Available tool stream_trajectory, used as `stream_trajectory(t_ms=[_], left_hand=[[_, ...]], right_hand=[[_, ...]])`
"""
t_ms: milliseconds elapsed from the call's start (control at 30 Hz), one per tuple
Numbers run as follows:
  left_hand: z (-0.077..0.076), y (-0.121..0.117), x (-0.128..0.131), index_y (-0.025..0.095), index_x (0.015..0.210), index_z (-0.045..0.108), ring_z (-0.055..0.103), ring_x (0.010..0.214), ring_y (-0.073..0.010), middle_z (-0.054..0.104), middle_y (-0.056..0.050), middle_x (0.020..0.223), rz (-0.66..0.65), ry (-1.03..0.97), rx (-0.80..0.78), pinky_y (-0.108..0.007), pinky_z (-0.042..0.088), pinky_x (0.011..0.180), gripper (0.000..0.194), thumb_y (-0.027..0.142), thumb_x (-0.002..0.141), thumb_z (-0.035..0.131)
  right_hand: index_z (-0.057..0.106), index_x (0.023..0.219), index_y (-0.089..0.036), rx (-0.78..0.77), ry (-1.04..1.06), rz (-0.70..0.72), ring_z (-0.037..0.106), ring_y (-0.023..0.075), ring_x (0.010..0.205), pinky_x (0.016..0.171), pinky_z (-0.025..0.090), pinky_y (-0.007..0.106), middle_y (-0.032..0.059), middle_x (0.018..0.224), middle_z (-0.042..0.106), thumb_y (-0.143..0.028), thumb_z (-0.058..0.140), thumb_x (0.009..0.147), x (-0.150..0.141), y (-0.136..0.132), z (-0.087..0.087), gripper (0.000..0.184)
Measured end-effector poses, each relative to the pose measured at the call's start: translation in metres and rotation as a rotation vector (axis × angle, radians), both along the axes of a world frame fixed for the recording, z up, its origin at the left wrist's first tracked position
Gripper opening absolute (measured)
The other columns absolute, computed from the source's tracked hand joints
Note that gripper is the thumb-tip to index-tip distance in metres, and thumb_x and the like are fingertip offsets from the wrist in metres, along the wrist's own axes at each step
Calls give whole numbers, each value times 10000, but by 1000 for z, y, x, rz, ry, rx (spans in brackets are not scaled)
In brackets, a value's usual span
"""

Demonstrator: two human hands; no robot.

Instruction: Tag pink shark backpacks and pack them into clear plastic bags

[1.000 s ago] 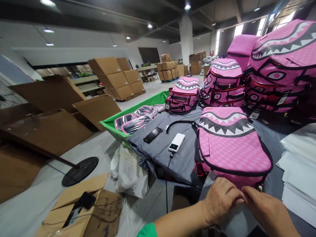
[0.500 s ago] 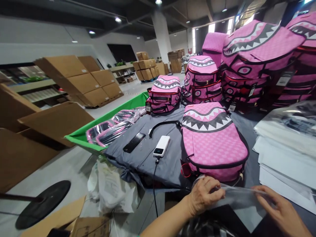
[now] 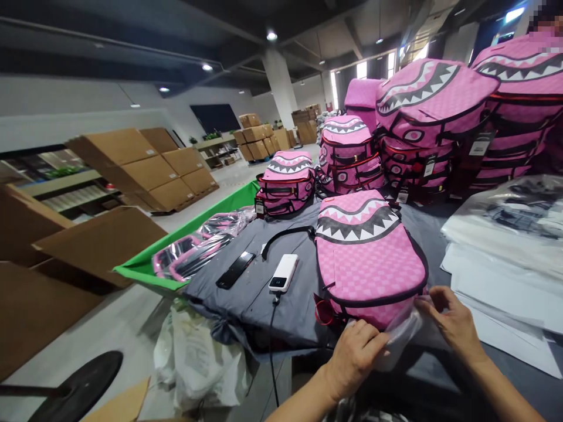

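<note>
A pink checkered backpack (image 3: 367, 258) with a printed shark-mouth design lies flat on the grey cloth (image 3: 246, 299). A clear plastic bag (image 3: 400, 334) is gathered between my hands, its film against the backpack's lower end. My left hand (image 3: 352, 360) grips the bag's near side, right by the backpack's bottom edge. My right hand (image 3: 448, 319) pinches the bag's far side beside the backpack's lower right corner. The film hides part of the backpack's lower edge.
A black phone (image 3: 234, 270) and a white power bank (image 3: 284, 273) with a cable lie on the cloth. Behind stand stacked pink backpacks (image 3: 417, 129). A green bin (image 3: 185, 246) holds bagged items. White sheets (image 3: 497, 275) lie right; cardboard boxes (image 3: 39, 305) stand left.
The bag has gone from stretched flat between my hands to bunched against the backpack's lower end. My right hand has moved up and inward, closer to the backpack.
</note>
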State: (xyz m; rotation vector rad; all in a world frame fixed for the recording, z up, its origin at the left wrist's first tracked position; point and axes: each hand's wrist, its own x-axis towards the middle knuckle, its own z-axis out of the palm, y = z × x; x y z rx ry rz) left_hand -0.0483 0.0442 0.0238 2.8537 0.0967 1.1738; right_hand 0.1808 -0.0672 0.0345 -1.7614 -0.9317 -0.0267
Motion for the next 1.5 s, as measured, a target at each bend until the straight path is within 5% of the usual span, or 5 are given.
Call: stream_trajectory(t_ms=[300, 733, 1200, 1367, 1500], left_hand=[[10, -9, 1, 196, 945, 674, 537, 709, -126, 602, 13, 748, 67, 18, -7, -268, 417, 669, 95, 209, 995, 594], [-49, -45, -10, 71, 1358, 516, 556, 1246, -284, 624, -195, 1205, 392, -231, -160, -455, 575, 980, 418, 302, 1012, 481], [-43, 23, -9, 141, 923, 642, 601, 747, -136, 636, -65, 883, -27, -9, 125, -246, 547, 674, 317, 450, 980, 596], [-3, 33, -15, 166, 1164, 640, 625, 750, -136, 661, -16, 882, -104, 241, 159, -234, 497, 674, 222, 312, 1012, 570], [81, 55, -20, 139, 999, 650, 635, 835, -142, 660, -38, 894, -200, 406, -69, -217, 489, 751, 183, 310, 1007, 583]], right_hand=[[670, 1133, -175, -20, -1129, 371, 685, 233, 1002, 871, 571, 371, 102, 1095, 716, -157, 519, 975, -7, -25, 13, 219], [688, 1110, -216, -36, -1204, 743, 679, 237, 1083, 838, 592, 333, 98, 1137, 730, -192, 454, 992, 49, -18, -1, 263], [488, 775, -239, -45, -1200, 821, 532, 143, 587, 595, 432, 275, -22, 683, 576, -151, 390, 1012, 27, 6, 21, 271], [598, 967, -224, -187, -1160, 920, 609, 179, 694, 642, 439, 304, 8, 786, 676, -57, 430, 858, 27, 15, 35, 261], [585, 864, -231, -334, -968, 1137, 616, 171, 752, 645, 424, 283, 10, 803, 670, -115, 512, 894, 22, 29, 107, 140]])
